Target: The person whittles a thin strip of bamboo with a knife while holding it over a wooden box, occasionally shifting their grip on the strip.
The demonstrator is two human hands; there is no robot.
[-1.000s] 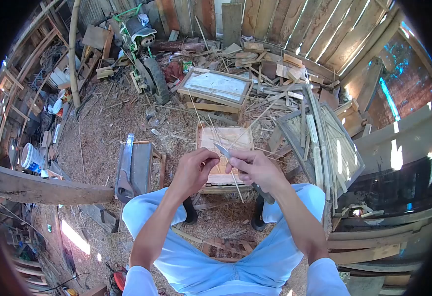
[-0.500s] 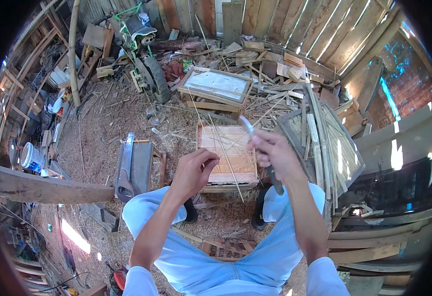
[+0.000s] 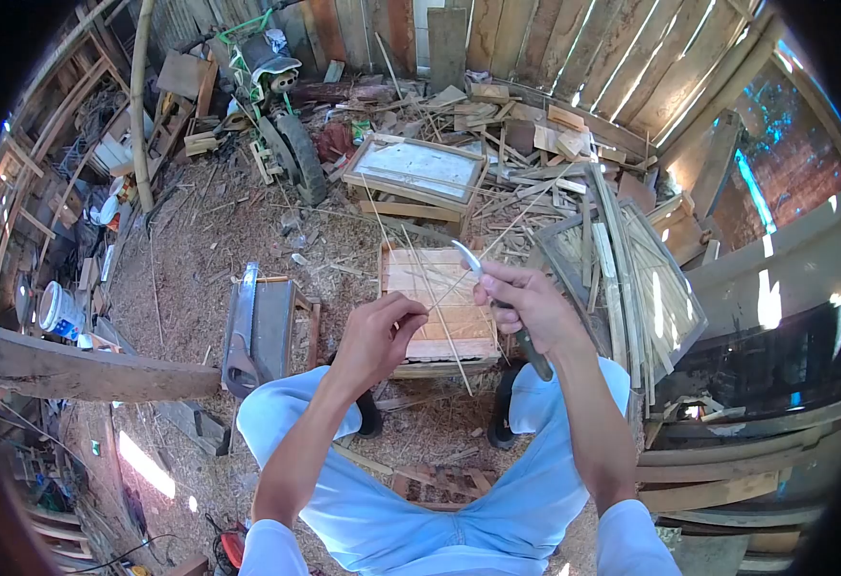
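Observation:
My right hand is wrapped round the dark handle of a knife, its pale curved blade pointing up and to the left. My left hand is closed, thumb and fingertips pinching the end of a thin wooden strip that slants up to the right and passes by the blade. Below both hands stands a low wooden box with a light slatted top. Other thin strips lie across that top, one reaching past its near edge.
A handsaw rests on a small dark-topped stool at left. Beyond the box sits a framed panel near a heap of wood offcuts. Wooden frames lean at right. A motorbike wheel stands behind.
The knife has come down and slightly left, closer to the strip, with my right hand turning a little. My left hand keeps its pinch in nearly the same place.

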